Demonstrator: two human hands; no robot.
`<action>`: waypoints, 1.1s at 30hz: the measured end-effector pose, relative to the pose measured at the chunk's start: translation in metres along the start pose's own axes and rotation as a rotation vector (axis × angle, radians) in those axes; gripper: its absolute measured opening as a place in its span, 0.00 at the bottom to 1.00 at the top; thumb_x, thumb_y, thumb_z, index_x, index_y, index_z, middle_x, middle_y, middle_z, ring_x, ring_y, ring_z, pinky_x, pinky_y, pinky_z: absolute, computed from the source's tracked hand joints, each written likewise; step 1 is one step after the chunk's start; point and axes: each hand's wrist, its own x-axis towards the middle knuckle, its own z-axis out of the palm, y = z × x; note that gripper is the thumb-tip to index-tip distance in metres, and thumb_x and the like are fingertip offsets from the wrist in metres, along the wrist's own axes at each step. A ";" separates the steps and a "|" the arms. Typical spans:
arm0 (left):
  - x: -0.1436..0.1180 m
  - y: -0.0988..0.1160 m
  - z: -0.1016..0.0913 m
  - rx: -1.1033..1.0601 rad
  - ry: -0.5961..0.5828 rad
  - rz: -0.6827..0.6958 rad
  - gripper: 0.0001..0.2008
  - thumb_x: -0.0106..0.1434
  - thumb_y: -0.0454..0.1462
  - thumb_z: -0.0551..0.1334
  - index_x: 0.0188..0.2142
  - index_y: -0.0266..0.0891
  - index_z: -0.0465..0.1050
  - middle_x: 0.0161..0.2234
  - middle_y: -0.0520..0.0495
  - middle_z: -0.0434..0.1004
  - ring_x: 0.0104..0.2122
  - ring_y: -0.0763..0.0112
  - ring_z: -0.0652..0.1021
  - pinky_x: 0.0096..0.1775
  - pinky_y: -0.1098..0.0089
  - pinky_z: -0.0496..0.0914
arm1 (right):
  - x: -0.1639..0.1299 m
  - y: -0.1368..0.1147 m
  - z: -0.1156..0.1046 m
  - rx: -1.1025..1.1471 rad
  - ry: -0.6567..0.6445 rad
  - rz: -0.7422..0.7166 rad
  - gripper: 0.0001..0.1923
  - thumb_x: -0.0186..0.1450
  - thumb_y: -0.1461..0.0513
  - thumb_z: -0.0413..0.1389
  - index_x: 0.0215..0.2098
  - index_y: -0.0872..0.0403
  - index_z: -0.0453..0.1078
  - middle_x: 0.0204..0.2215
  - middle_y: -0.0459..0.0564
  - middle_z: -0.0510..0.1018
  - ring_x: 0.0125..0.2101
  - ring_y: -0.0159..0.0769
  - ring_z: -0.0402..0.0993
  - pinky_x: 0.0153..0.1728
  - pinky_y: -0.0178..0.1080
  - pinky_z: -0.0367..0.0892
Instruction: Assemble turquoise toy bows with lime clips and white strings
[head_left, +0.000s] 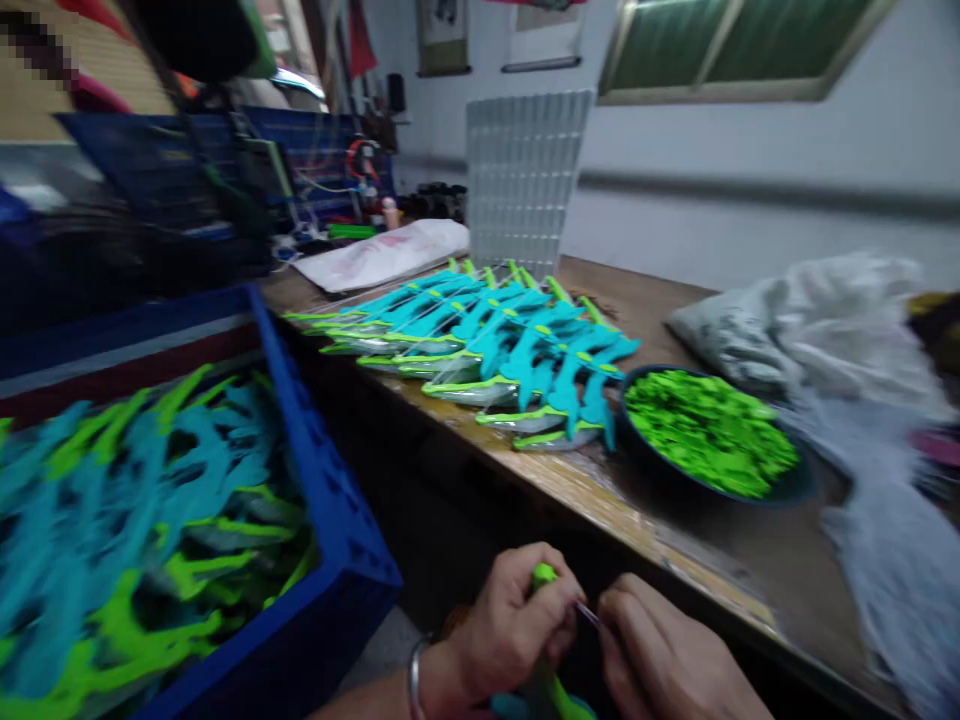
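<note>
**Both hands on a green-and-teal toy part below the desk edge**

The left hand [510, 625], with a metal bangle [413, 678] on its wrist, is clenched around a bright green and teal plastic toy piece [546, 640]. The green tip of the piece shows above the fingers, and more green and teal shows below the palm at the lower frame edge. The right hand [664, 655] meets the left just beside that piece; its fingertips pinch a thin, pale, pin-like item [589, 613] that points toward the piece. What this item is cannot be determined.

Both hands sit low in the view, in front of and below the near edge of the worn wooden desk [675, 560].

On the desk:
- A fanned row of teal and green plastic toy pieces [495, 345], overlapping one another, lies left of centre.
- A dark round bowl filled with small bright green plastic bits [709, 430] stands just right of the row, touching its near end.
- Crumpled pale plastic bags [825, 330] lie to the right.
- A ribbed translucent plastic basket [525, 180] stands upright behind the row.

Left of the hands, a blue plastic crate [330, 500] holds a loose heap of similar teal and green pieces.
</note>
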 end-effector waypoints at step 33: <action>0.077 0.047 -0.012 -0.335 0.163 0.190 0.15 0.59 0.42 0.73 0.29 0.35 0.73 0.22 0.55 0.62 0.15 0.78 0.66 0.16 0.75 0.64 | 0.056 0.021 -0.015 0.035 0.193 0.249 0.13 0.79 0.64 0.46 0.35 0.55 0.64 0.30 0.47 0.70 0.29 0.33 0.64 0.31 0.37 0.59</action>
